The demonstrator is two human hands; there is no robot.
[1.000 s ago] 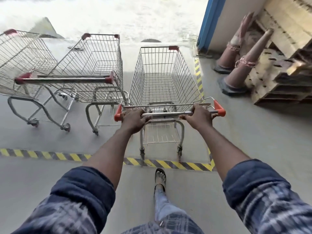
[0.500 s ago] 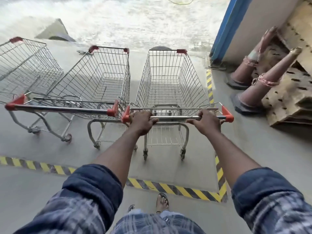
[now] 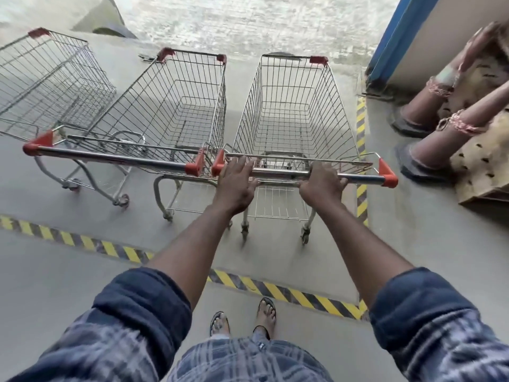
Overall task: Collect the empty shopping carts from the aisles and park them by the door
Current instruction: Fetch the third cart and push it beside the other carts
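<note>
The left hand (image 3: 235,186) lies on the handle bar (image 3: 303,173) of the right-hand cart (image 3: 296,111) with its fingers spread out flat and apart, loose rather than gripping. The right hand (image 3: 321,186) is curled around the same bar, fingers wrapped over it. Both arms reach out straight from rolled-up blue checked sleeves.

That cart stands empty inside the floor bay marked by yellow-and-black hazard tape (image 3: 275,290), close to the bay's right-hand tape edge, its rear wheels ahead of the near strip of tape. Just beside it on the left is the middle cart (image 3: 170,106), also empty; the red end caps of the two handles are almost touching. Further left, a third cart (image 3: 46,81) sits along the left edge of the view, angled a little away from the other two.

The person's sandalled feet (image 3: 242,318) stand on the grey floor (image 3: 427,244) just behind the near tape line. To the right, beyond the tape, two traffic cones (image 3: 429,147) lean against stacked wooden pallets (image 3: 484,166) below a blue door frame (image 3: 396,37). Bright paving lies beyond the carts' noses.
</note>
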